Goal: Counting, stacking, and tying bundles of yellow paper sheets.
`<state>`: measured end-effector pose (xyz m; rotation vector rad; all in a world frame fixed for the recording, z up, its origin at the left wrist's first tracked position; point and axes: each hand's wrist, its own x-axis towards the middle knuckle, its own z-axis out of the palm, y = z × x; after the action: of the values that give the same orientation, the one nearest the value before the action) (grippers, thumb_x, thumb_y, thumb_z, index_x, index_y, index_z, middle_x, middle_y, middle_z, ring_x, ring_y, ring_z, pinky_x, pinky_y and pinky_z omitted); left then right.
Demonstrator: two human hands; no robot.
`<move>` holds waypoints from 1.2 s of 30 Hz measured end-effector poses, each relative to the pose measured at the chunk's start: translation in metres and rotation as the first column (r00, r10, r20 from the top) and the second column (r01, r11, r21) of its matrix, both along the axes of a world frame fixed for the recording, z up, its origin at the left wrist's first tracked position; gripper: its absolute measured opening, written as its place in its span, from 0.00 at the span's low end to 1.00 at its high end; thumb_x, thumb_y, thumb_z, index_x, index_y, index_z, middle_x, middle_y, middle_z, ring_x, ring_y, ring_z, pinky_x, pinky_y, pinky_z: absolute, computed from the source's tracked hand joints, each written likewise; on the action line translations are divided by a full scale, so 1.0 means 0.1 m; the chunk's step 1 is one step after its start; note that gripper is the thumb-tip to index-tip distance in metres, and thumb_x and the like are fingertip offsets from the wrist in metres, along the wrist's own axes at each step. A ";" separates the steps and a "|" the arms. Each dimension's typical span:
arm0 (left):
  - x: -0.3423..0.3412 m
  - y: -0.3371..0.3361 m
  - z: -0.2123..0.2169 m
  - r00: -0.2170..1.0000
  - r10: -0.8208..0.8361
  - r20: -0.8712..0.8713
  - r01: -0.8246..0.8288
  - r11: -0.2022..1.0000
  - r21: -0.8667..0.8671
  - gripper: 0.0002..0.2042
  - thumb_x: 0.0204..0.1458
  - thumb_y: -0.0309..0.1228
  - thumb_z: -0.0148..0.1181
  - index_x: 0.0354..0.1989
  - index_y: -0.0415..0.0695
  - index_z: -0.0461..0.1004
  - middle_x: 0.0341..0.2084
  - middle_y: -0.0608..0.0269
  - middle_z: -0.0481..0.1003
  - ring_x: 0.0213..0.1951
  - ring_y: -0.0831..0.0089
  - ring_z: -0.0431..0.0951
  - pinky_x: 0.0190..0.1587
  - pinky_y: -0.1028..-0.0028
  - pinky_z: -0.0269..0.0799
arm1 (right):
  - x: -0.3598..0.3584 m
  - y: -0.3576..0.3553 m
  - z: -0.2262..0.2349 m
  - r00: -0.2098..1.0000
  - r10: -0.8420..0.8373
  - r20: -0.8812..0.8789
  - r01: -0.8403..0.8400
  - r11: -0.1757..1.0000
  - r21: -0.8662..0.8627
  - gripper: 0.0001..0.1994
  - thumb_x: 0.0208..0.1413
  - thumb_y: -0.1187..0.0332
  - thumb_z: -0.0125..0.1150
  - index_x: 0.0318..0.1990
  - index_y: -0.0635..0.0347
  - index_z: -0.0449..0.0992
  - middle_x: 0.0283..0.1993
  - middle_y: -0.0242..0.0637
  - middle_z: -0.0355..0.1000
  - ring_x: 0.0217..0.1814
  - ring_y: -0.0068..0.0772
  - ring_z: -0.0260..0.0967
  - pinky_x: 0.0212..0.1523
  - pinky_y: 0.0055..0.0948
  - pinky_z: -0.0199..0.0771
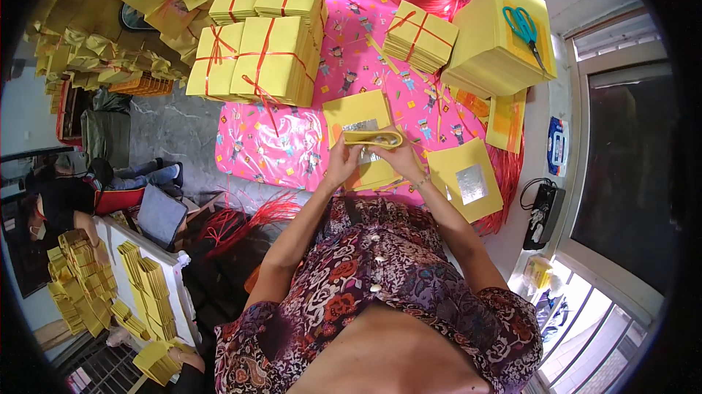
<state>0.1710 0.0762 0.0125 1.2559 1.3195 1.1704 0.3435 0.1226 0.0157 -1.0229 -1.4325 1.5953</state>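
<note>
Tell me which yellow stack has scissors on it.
The tall stack right of the small red-tied stack; only it has teal-handled scissors on top.

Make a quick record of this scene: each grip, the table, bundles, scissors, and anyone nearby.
Left grip: holds bent yellow paper
Right grip: holds the same paper
Table cover: pink, printed
Bundles: yellow, tied with red ribbon, mostly table's left side
Scissors: teal-handled, on a tall yellow stack
Ribbon coil: red, table's far side
Nearby: person in black, far left

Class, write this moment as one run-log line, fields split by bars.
left hand: holds bent yellow paper | right hand: holds same paper | scissors: atop tall yellow stack
</note>
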 end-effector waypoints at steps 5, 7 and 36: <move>-0.02 -0.02 -0.15 0.989 0.033 0.146 -0.041 0.998 0.050 0.08 0.56 0.22 0.52 0.43 0.37 0.67 0.38 0.62 0.72 0.40 0.79 0.71 0.43 0.78 0.68 | -0.02 0.00 0.05 1.000 0.002 0.019 -0.002 0.999 0.032 0.14 0.47 0.75 0.68 0.41 0.62 0.72 0.38 0.27 0.71 0.42 0.16 0.67 0.44 0.20 0.69; -0.03 -0.01 -0.14 0.979 0.025 0.204 -0.027 1.000 0.009 0.07 0.56 0.21 0.52 0.42 0.37 0.67 0.37 0.63 0.72 0.40 0.79 0.71 0.42 0.79 0.68 | -0.01 0.01 0.02 0.999 0.003 0.042 -0.005 0.999 0.046 0.14 0.47 0.75 0.68 0.41 0.62 0.72 0.38 0.28 0.71 0.42 0.16 0.67 0.44 0.20 0.69; 0.15 0.24 1.00 0.919 0.023 0.393 0.056 0.981 -0.187 0.21 0.57 0.26 0.51 0.59 0.40 0.57 0.48 0.61 0.71 0.50 0.75 0.70 0.51 0.73 0.66 | 0.09 0.21 1.01 0.999 -0.008 -0.033 0.002 0.980 -0.197 0.17 0.47 0.72 0.66 0.45 0.66 0.74 0.41 0.35 0.76 0.42 0.21 0.72 0.41 0.24 0.73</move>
<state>0.1857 0.1000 0.1129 0.8330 1.0874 1.1766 0.3520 0.1435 0.1170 -1.1055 -1.2673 1.7694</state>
